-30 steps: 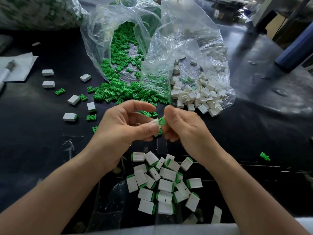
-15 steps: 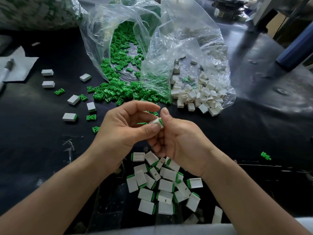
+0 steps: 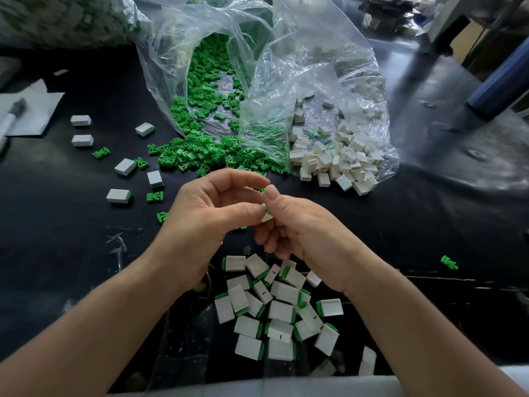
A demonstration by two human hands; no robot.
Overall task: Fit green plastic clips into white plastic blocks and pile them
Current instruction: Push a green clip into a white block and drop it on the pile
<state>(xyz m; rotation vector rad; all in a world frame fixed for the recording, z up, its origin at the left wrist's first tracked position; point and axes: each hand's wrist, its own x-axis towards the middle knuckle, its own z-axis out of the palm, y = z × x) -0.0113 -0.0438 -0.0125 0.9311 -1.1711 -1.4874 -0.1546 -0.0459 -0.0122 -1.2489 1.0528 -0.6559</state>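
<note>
A white block (image 3: 267, 217), green clip (image 3: 265, 208) at its top end, is held above a loose heap of clipped blocks (image 3: 282, 310) by the table's (image 3: 57, 253) near edge.

A black table (image 3: 57, 239) is carrying two clear bags lying open at the back: the left bag (image 3: 171, 61) is spilling green clips (image 3: 200, 156) onto the surface, and the right bag (image 3: 320, 73), touching it, is spilling white blocks (image 3: 337, 164). Loose blocks (image 3: 125, 166) and stray clips (image 3: 155, 197) are lying scattered to the left, near a white sheet (image 3: 37, 113) with a marker (image 3: 13, 116) resting on it, while a single clip (image 3: 449, 262) is sitting well apart on the right. A pile of fitted blocks (image 3: 280, 310) is lying near the front edge.
</note>
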